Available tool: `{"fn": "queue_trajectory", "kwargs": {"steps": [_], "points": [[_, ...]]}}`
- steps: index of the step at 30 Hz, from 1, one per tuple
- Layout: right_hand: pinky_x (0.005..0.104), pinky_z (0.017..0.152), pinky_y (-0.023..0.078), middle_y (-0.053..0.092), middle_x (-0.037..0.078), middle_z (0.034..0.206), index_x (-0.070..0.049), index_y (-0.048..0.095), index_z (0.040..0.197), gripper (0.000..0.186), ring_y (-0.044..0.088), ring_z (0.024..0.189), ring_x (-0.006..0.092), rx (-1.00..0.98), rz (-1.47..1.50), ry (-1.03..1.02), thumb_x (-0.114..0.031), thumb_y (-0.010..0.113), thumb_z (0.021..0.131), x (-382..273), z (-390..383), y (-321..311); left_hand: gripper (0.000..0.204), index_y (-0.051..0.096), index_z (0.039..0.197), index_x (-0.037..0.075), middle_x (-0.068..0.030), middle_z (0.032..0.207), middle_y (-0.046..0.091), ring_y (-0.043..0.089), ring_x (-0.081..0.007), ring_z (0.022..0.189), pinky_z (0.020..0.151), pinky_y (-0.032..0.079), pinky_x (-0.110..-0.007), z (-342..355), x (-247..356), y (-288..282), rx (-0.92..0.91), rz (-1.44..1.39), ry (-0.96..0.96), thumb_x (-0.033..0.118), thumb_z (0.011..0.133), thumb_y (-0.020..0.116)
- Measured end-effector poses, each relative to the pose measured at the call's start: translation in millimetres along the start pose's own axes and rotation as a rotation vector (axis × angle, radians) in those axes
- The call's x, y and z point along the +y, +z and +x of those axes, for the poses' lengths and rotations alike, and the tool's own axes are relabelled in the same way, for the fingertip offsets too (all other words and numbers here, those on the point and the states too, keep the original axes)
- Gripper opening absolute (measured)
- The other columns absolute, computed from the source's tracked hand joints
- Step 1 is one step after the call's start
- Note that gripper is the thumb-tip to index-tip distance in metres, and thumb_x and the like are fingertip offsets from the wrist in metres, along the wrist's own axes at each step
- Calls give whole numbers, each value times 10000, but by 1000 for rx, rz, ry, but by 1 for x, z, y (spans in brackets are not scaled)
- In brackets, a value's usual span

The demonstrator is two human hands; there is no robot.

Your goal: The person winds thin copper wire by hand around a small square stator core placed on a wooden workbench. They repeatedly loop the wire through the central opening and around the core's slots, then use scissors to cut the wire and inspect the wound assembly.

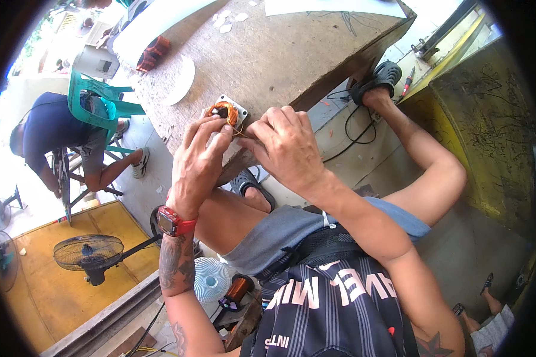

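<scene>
A small motor stator (239,113) with orange copper windings and a pale square frame sits at the near edge of the wooden table (262,53). My left hand (199,149), with a red watch on its wrist, is closed against the stator's near side, thumb and fingers at the windings. Thin yellowish wire (238,132) loops out from the coil toward my right hand (289,146). The fingers of that hand are pinched together just right of the stator, at the wire; their tips are partly hidden.
On the table lie a white round sheet (181,81), a red-and-black coil-like piece (153,54) and small white pieces (225,28). A standing fan (89,252) and a copper wire spool (238,290) are at lower left. Another person (53,128) bends beside a green chair (95,104).
</scene>
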State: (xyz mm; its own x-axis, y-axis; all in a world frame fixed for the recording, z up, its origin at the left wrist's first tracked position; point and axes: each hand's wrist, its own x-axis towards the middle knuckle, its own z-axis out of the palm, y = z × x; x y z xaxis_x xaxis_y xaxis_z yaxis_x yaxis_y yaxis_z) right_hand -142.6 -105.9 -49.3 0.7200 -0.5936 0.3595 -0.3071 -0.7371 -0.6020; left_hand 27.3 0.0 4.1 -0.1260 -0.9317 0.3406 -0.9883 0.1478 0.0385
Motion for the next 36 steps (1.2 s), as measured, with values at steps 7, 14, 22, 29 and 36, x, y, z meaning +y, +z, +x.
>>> {"fn": "queue_trajectory", "kwargs": {"steps": [7, 14, 22, 29, 36], "points": [[282, 798, 449, 596, 39, 938, -1, 736, 1105, 350, 502, 767, 119, -120, 1427, 106, -308, 569, 1104, 23, -1, -33, 324, 627, 1158, 75, -103, 1178, 704, 667, -337, 1160, 958, 581, -437, 1, -2, 0, 8, -35, -11, -31, 855, 673], [301, 702, 510, 736, 104, 960, 3, 693, 1099, 396, 677, 775, 138, -183, 805, 265, -355, 527, 1130, 19, 22, -35, 334, 615, 1145, 73, -100, 1182, 713, 669, -338, 1164, 958, 578, -443, 3, -4, -1, -1, -68, -14, -61, 852, 704], [486, 818, 567, 726, 276, 893, 31, 719, 1052, 368, 732, 884, 436, -368, 568, 357, -325, 635, 1007, 13, 38, -45, 318, 626, 1126, 70, -121, 1165, 734, 695, -337, 1138, 958, 581, -442, 1, -4, 3, 51, -131, -39, -77, 862, 723], [364, 662, 544, 708, 149, 774, 43, 707, 985, 386, 688, 676, 189, -428, 540, 400, -342, 679, 1002, 13, 47, -39, 244, 642, 1136, 46, -125, 1154, 737, 696, -329, 1131, 979, 563, -428, 1, 1, 5, 94, -254, -176, -7, 922, 744], [428, 852, 576, 740, 264, 872, 22, 772, 1006, 418, 752, 891, 380, -565, 580, 498, -377, 689, 916, 16, 59, -50, 258, 669, 1114, 43, -141, 1118, 730, 710, -309, 1069, 939, 548, -400, 1, 9, 18, 201, -371, -386, 95, 910, 819]]}}
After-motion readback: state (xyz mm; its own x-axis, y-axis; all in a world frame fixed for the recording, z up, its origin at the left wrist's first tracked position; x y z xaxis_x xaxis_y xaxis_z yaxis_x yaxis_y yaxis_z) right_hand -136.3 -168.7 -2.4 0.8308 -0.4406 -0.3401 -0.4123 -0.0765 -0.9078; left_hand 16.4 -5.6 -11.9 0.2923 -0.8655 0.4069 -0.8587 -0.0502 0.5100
